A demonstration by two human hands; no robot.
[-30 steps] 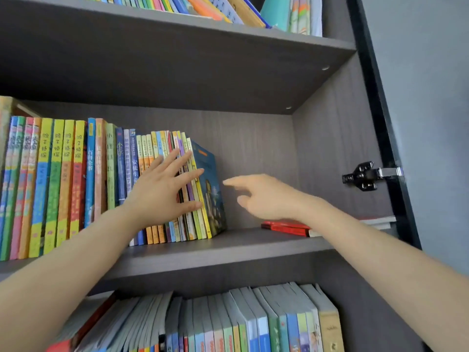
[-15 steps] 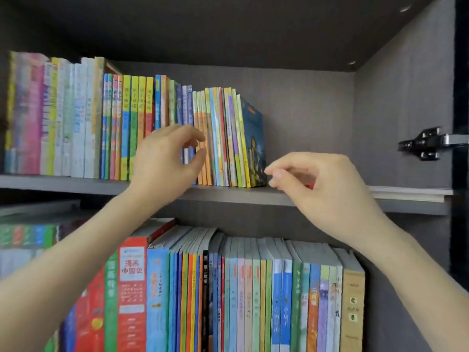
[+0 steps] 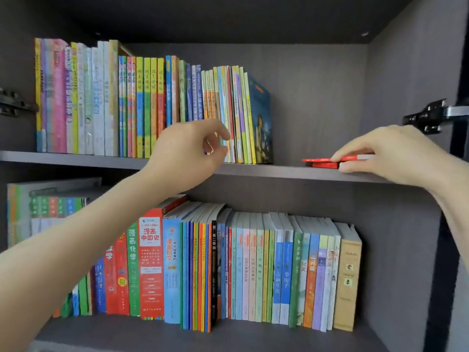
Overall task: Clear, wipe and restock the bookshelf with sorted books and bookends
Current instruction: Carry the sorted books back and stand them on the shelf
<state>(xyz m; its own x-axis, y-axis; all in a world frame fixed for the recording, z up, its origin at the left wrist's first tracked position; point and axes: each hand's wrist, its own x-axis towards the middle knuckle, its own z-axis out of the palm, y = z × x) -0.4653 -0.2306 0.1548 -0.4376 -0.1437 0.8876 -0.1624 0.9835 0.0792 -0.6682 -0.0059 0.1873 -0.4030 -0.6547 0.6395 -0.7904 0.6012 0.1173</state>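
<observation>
red book (image 3: 151, 265) reads 漫画中国史 (green book (image 3: 133, 270) beside it: 漫画化学)

The left grip (image 3: 187, 153) covers the lower spines of several books in the upper row (image 3: 142, 105); contact cannot be determined. The right grip (image 3: 390, 151) hides the right end of the red books (image 3: 322, 162). Upper-row lettering at the left is blurred. The left forearm (image 3: 76, 250) masks lower-row books (image 3: 253, 270) at the left.

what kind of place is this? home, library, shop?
Most likely a home, perhaps a child's room: a grey cupboard with a door hinge, its shelves packed with thin, colourful children's books. No library labels show on the spines. The right hand pinches a red book lying flat.
</observation>
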